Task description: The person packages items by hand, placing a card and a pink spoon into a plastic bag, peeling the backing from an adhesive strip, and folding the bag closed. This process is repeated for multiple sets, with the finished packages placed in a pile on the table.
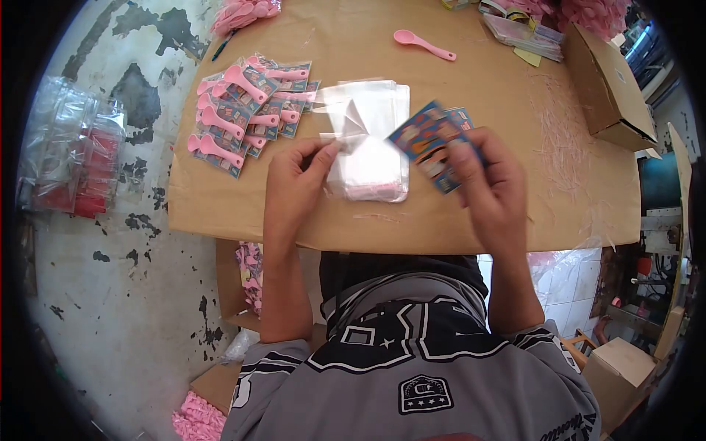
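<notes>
Between thumb and fingers, my left hand (303, 167) pinches the edge of a clear plastic bag (351, 125), which lifts and folds above a stack of clear bags (375, 165). My right hand (489, 173) grips a printed blue card (434, 143) over the right side of that stack; a second card edge shows behind it. The card and the bag are apart. To the left of the stack lies a pile of packed pink spoons (220, 121), each in a clear bag with a blue card. One loose pink spoon (424, 45) rests at the back of the table.
A cardboard box (614, 88) stands at the table's right edge, near a heap of pink spoons (596, 15) and a stack of packets (522, 35). Thin plastic strips (562, 140) litter the right side. Plastic-wrapped bundles (73, 147) are on the left. A pen (221, 45) lies at the back left.
</notes>
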The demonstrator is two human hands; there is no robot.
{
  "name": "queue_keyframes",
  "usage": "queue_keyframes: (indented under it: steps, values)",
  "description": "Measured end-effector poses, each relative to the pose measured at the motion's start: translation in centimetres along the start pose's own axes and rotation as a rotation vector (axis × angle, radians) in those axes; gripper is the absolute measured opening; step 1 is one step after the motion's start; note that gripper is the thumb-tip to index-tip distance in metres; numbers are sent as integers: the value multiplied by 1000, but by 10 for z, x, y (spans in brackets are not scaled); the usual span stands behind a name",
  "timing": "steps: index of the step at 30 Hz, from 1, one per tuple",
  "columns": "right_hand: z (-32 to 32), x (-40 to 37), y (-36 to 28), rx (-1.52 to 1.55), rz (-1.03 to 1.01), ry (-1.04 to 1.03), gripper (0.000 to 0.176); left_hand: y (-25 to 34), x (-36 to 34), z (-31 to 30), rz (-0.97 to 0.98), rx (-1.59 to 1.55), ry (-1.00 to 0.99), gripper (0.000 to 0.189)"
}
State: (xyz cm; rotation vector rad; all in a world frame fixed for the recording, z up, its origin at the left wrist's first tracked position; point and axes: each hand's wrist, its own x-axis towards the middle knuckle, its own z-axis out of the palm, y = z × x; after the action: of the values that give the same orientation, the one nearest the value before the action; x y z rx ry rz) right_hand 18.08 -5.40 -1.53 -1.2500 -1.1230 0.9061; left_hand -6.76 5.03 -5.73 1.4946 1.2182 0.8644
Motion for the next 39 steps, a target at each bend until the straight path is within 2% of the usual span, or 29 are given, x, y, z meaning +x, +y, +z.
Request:
queue_keyframes:
  steps: [4, 6, 7, 9, 11, 14, 16, 19, 21, 30, 33, 36, 39]
  values:
    - [38, -2, 0, -408, -118, -194, 17, -2, 1, 1, 30, 140, 26, 29]
    - [48, -1, 14, -534, -124, -191, 19, 2, -1, -4, 22, 226, 90, 29]
    - [52, 0, 18, -597, -128, -191, 20, 0, -1, -7, 62, 161, 169, 28]
    - [53, 1, 19, -553, -105, -186, 18, -4, 0, -13, 139, 29, 330, 27]
    - [52, 0, 16, -478, -97, -143, 16, -3, -2, -22, 97, -292, 282, 22]
    - [47, 1, 19, -323, -138, -28, 15, 3, -5, -20, 70, -668, 208, 25]
    - [42, 0, 13, -215, -15, -22, 17, 8, -7, -10, 21, -856, 197, 27]
    - [35, 0, 13, -59, 81, -29, 22, 11, -7, 3, 8, -906, 203, 23]
    - [33, 0, 12, 49, 132, -32, 23, 8, -7, 12, 64, -916, 172, 22]
    - [32, 9, 13, 257, 130, -56, 26, 21, -13, 40, 71, -877, 114, 21]
    - [34, 8, 16, 187, 100, -54, 27, 24, -14, 45, 80, -869, 99, 24]
    - [18, 10, 11, 64, 223, -238, 28, 21, -13, 50, 85, -874, 91, 23]
    - [8, 11, 10, 61, 265, -283, 29, 23, -15, 52, 76, -882, 43, 24]
